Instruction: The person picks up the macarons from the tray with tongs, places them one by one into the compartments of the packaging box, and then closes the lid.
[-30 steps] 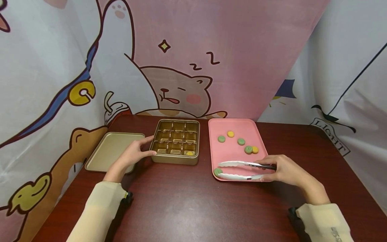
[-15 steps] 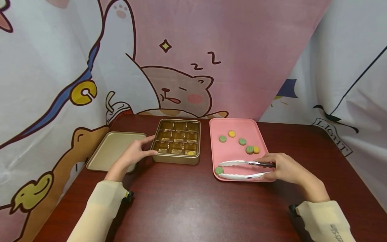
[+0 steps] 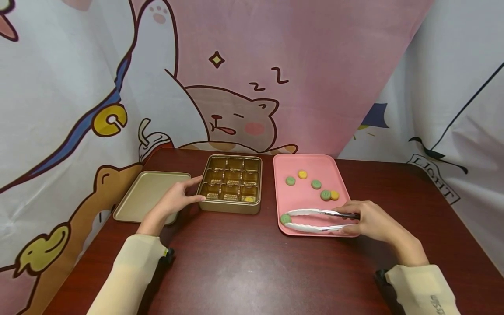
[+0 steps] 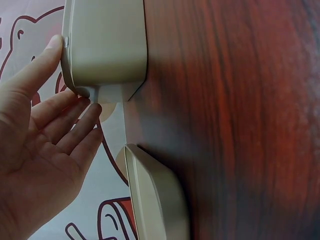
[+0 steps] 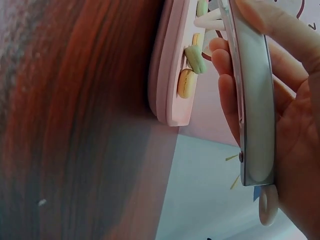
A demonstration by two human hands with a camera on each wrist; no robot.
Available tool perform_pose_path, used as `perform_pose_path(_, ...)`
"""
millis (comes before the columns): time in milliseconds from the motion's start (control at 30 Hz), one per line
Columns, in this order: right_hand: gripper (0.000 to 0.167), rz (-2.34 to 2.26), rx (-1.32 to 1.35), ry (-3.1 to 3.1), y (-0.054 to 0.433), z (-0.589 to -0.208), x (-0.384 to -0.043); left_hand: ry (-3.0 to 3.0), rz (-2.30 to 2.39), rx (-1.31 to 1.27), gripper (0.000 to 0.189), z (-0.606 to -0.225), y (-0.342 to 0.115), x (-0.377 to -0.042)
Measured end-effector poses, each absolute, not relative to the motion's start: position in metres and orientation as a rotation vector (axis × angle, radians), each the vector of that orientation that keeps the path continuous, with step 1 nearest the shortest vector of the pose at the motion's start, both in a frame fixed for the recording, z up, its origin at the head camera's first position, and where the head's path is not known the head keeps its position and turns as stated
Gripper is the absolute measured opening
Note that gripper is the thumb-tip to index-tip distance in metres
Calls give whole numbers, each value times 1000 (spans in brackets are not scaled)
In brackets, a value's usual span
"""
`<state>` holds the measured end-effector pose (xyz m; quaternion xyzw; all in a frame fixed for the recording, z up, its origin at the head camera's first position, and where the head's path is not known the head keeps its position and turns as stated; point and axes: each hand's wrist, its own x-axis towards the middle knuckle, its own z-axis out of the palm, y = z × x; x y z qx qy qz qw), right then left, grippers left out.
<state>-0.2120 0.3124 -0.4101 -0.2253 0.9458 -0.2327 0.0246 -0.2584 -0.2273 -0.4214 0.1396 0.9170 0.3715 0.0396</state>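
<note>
My right hand (image 3: 372, 218) holds a pair of tongs (image 3: 311, 228), thumb and fingers along opposite arms. Between the white tong tips, at the near-left corner of the pink tray (image 3: 305, 161), lies a green macaron (image 3: 285, 219). My left hand (image 3: 175, 199) touches the near-left corner of a gold tin (image 3: 228, 207), its thumb at the rim and its fingers at the side, as the left wrist view shows. A divided insert (image 3: 230, 177) fills the tin, with a yellow macaron (image 3: 249, 199) in its near-right compartment. In the right wrist view the tong arms (image 5: 255, 100) lie across my palm.
Green macarons (image 3: 290, 180) and yellow macarons (image 3: 302, 174) lie spread on the tray; a green one (image 3: 325, 195) leans against a yellow one (image 3: 334, 195). Left of the tin is its gold lid (image 3: 138, 197). A printed curtain (image 3: 315, 87) hangs behind the dark wooden table (image 3: 252, 267).
The tong tips have drawn closer together around the green macaron, which has shifted slightly away from the tray's near edge. The left hand and the tin stay in place.
</note>
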Motion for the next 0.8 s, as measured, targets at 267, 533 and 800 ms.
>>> perform_pose_path(267,57,-718,-700,2941,313,-411,-212,2811,1139,432,72,-421,-227,-259)
perform_pose_path(533,56,-720,-744,2969,313,-410,-213,2817,1131,429,72,-420,-227,-259)
perform_pose_path(800,55,-762,-744,2969,312,-408,-216,2819,1133,437,70,-421,-227,-259)
